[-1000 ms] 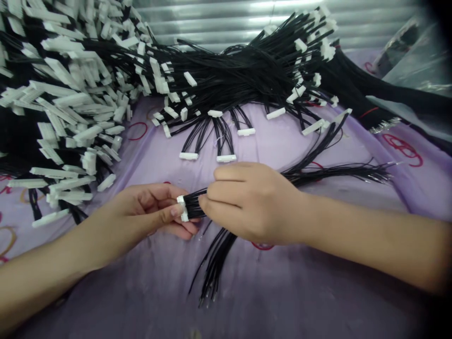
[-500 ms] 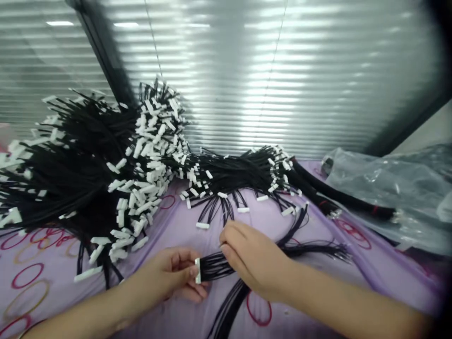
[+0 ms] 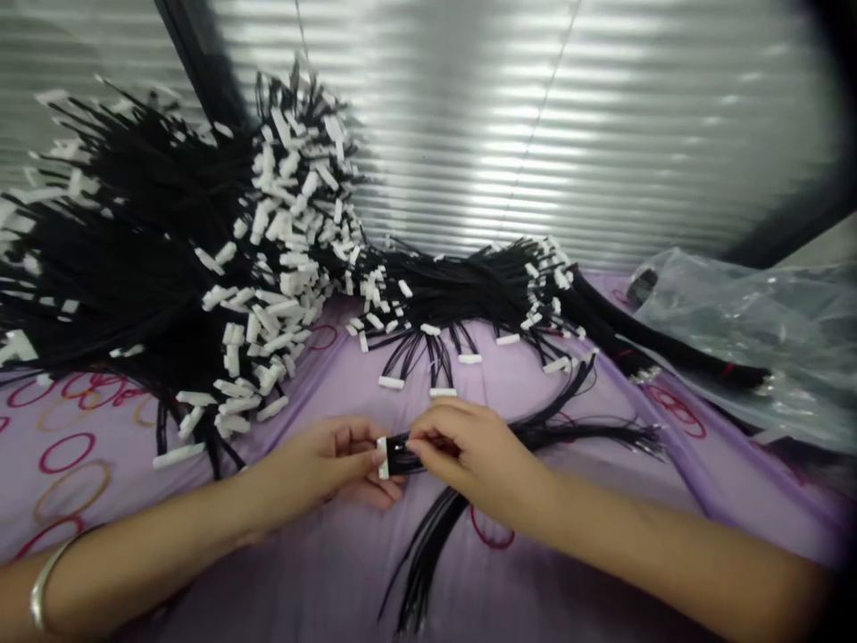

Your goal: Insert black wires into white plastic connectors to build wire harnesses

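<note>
Between the thumb and fingers of my left hand (image 3: 348, 460) is a white connector (image 3: 383, 457), its row of black wires running off to the right. My right hand (image 3: 461, 446) is closed in a pinch just right of the connector, on a thin wire with a small shiny end (image 3: 400, 446). Part of the wires is hidden behind my right hand. Loose black wires (image 3: 432, 554) hang toward me below that hand, and another bundle (image 3: 595, 432) stretches out to its right.
A tall heap of black wire harnesses (image 3: 167, 241) with white connectors stands at the left. More harnesses (image 3: 461, 290) lie at the back, beside black sleeved bundles (image 3: 676, 344) and a clear plastic bag (image 3: 750, 330). Red and yellow rubber bands (image 3: 67, 453) lie on the purple cloth (image 3: 321, 572).
My right hand has moved left, closer to the connector, and a wire's shiny end now shows at its fingertips. The camera view has tilted down slightly.
</note>
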Tool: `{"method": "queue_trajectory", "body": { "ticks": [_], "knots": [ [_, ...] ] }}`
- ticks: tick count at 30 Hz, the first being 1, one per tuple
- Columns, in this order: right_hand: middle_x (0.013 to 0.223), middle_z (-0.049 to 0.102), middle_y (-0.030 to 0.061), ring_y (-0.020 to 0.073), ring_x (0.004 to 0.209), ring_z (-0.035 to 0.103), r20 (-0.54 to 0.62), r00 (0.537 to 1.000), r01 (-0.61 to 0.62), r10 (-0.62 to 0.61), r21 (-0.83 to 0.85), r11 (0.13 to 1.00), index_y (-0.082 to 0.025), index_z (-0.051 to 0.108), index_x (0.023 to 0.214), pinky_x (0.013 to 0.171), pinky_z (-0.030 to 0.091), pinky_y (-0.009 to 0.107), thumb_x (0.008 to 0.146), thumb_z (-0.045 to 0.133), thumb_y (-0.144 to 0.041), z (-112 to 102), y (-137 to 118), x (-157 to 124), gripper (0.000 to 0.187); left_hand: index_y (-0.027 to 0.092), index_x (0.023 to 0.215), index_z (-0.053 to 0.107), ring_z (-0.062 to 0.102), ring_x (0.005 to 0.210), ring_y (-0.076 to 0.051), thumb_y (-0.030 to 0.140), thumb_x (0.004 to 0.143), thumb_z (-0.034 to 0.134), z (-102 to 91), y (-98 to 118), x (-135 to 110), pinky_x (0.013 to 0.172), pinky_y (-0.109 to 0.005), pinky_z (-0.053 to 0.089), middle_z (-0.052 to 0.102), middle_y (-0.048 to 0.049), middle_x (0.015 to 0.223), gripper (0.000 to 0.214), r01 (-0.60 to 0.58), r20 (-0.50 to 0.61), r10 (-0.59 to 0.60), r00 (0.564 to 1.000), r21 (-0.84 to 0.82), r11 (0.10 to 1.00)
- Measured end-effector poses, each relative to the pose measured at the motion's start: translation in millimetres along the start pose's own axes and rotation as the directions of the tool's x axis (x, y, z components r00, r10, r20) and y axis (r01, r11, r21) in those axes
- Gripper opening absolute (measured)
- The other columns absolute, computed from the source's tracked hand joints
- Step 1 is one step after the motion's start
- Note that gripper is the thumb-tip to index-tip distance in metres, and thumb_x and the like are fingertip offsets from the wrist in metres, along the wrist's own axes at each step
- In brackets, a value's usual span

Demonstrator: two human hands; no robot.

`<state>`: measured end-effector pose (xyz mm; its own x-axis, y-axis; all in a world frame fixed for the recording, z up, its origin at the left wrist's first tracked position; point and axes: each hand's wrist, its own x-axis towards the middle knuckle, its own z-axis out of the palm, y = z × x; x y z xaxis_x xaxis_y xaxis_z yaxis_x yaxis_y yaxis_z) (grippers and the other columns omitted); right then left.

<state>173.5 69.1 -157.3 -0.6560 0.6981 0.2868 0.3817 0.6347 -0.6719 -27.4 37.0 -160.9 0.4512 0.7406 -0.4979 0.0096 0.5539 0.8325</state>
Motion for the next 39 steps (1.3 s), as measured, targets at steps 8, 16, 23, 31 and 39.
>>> {"method": "queue_trajectory", "body": {
  "ticks": [8,16,23,31,39],
  "knots": [
    [0.075,0.055,0.0044,0.0129,0.073,0.049,-0.027,0.991,0.122,-0.131,-0.222,0.967,-0.009,0.055,0.078,0.063,0.042,0.025,0.089,0.048,-0.012,10.7,0.6,-2.5,0.013,0.012,0.092,0.060,0.066,0.080,-0.009,0.028,0.084,0.061,0.3,3.9,-0.7,0.078,-0.020,0.056,0.067,-0.0024,0.082,0.018,0.035,0.018,-0.034,0.999,-0.019,0.999],
    [0.073,0.054,0.0066,0.0175,0.071,0.051,-0.037,0.988,0.128,-0.150,-0.349,0.928,-0.008,0.059,0.076,0.063,0.043,0.031,0.091,0.046,-0.015,18.5,-1.6,-2.6,0.021,0.012,0.095,0.061,0.066,0.082,-0.009,0.022,0.086,0.058,-0.3,3.5,1.1,0.077,-0.020,0.058,0.067,-0.0019,0.083,0.014,-0.016,0.036,0.014,0.999,0.043,0.999],
    [0.075,0.055,0.0078,0.0171,0.072,0.051,-0.081,0.977,0.157,-0.197,-0.356,0.921,-0.007,0.059,0.075,0.065,0.044,0.031,0.092,0.046,-0.016,18.6,-1.5,-4.5,0.024,0.014,0.093,0.063,0.067,0.082,-0.009,0.023,0.086,0.058,-1.5,0.4,2.0,0.078,-0.019,0.057,0.068,-0.0015,0.083,0.013,-0.040,0.046,0.037,0.998,0.050,0.998],
    [0.076,0.056,0.0069,0.0150,0.074,0.050,-0.069,0.973,0.193,-0.221,-0.283,0.939,-0.006,0.063,0.078,0.068,0.044,0.029,0.091,0.048,-0.014,15.1,4.0,-1.6,0.022,0.013,0.088,0.065,0.068,0.078,-0.010,0.020,0.084,0.059,1.1,6.2,1.9,0.075,-0.018,0.057,0.070,-0.0026,0.080,0.010,-0.009,-0.004,0.009,1.000,0.073,0.997],
    [0.072,0.054,0.0077,0.0180,0.070,0.047,0.036,0.917,0.370,-0.397,-0.447,0.815,-0.009,0.062,0.074,0.065,0.041,0.031,0.089,0.047,-0.008,9.7,7.5,2.6,0.021,0.014,0.085,0.067,0.069,0.076,-0.010,0.018,0.083,0.060,2.8,9.9,2.2,0.074,-0.015,0.056,0.071,-0.0020,0.078,0.009,0.005,-0.024,-0.002,1.000,0.093,0.996]
  ]
}}
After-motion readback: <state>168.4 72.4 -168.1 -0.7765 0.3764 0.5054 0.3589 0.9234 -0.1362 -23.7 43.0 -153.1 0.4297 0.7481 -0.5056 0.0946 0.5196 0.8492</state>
